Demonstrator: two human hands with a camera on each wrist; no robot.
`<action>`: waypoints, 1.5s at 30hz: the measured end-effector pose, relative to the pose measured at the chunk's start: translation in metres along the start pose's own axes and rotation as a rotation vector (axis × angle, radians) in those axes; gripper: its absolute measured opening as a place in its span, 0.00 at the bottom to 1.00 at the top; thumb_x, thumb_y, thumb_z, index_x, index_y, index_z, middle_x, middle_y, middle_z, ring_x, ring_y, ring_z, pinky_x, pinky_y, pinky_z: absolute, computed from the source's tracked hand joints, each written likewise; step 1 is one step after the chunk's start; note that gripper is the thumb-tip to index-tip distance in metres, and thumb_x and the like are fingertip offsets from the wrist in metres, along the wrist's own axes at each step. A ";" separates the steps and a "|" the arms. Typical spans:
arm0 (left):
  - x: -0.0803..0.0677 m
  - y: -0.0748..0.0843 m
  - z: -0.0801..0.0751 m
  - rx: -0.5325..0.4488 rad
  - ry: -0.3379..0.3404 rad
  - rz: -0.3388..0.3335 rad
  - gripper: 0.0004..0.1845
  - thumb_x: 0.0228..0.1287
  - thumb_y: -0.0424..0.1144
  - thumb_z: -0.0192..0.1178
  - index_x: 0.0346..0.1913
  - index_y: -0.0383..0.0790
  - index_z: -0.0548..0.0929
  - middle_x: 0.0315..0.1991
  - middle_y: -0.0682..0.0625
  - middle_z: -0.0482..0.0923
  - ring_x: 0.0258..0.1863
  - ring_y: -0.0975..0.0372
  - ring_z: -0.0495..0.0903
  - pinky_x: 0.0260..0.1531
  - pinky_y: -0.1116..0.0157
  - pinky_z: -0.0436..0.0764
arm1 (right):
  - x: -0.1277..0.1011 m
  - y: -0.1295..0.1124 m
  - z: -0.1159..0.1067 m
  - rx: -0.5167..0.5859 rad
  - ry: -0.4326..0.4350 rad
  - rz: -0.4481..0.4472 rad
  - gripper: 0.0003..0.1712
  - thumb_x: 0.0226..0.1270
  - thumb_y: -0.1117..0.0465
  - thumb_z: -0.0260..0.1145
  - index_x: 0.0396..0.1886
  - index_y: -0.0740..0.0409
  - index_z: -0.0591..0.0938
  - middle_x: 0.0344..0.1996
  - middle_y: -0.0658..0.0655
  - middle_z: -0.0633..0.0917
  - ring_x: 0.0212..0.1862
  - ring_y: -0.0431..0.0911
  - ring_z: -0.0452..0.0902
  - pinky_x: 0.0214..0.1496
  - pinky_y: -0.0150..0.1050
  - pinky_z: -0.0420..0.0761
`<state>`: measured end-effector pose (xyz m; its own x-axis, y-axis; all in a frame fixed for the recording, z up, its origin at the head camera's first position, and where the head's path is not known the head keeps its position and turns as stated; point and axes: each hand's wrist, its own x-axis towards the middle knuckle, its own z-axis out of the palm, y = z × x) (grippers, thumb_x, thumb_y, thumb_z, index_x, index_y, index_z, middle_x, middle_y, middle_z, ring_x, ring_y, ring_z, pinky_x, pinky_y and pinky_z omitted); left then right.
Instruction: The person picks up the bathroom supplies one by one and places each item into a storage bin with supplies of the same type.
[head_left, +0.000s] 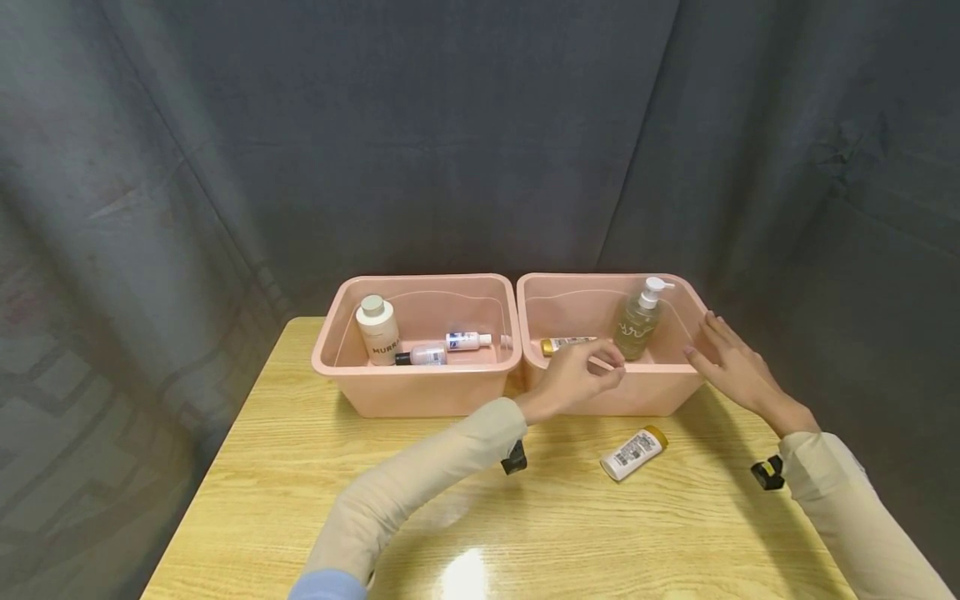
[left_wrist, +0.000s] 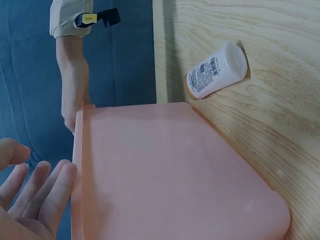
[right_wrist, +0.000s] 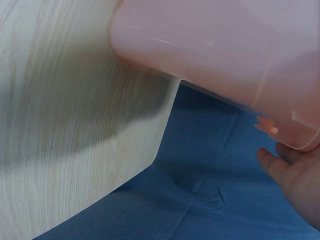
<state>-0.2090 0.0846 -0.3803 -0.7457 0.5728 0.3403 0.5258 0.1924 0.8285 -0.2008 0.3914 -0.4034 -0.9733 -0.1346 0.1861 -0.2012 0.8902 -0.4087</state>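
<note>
My left hand (head_left: 576,377) hovers over the front rim of the right pink bin (head_left: 645,395), fingers loosely bent and holding nothing. In the left wrist view, its fingers (left_wrist: 56,200) appear beside the bin's rim. My right hand (head_left: 738,371) is at the bin's right front corner, fingers straight along the rim; the right wrist view shows it (right_wrist: 300,177) at the rim. Inside this bin a pump bottle (head_left: 637,327) of greenish liquid leans near the right wall. A gold-capped bottle (head_left: 564,342) lies there, partly hidden by my left hand.
On the table (head_left: 300,500), before the right bin, lies a white bottle (head_left: 633,454) with a gold cap. The left pink bin (head_left: 427,395) holds a large white bottle (head_left: 379,333), a black-capped bottle (head_left: 427,356) and a small white-blue bottle (head_left: 467,341). A dark curtain (head_left: 420,150) hangs behind.
</note>
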 end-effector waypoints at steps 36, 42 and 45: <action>-0.014 -0.009 0.015 0.303 -0.295 0.090 0.11 0.67 0.45 0.65 0.47 0.45 0.85 0.41 0.57 0.86 0.36 0.78 0.78 0.39 0.84 0.73 | 0.000 -0.003 -0.002 0.002 -0.010 0.005 0.43 0.77 0.45 0.53 0.75 0.73 0.55 0.77 0.69 0.46 0.76 0.64 0.39 0.63 0.77 0.51; -0.015 -0.014 0.023 0.402 -0.361 0.069 0.19 0.67 0.50 0.65 0.55 0.45 0.84 0.44 0.58 0.86 0.37 0.75 0.81 0.37 0.84 0.72 | 0.000 -0.002 -0.002 0.001 -0.007 0.002 0.43 0.77 0.45 0.53 0.75 0.72 0.55 0.77 0.68 0.46 0.77 0.63 0.38 0.63 0.77 0.51; -0.016 -0.015 0.027 0.444 -0.378 0.053 0.21 0.66 0.52 0.65 0.57 0.46 0.83 0.44 0.58 0.86 0.34 0.77 0.80 0.36 0.84 0.71 | 0.000 -0.001 -0.001 0.000 -0.006 0.001 0.43 0.77 0.45 0.53 0.75 0.72 0.55 0.77 0.68 0.46 0.77 0.63 0.38 0.63 0.77 0.51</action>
<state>-0.1939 0.0939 -0.4103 -0.5587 0.8196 0.1268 0.7404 0.4240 0.5215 -0.2001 0.3907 -0.4018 -0.9742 -0.1360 0.1799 -0.1999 0.8902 -0.4093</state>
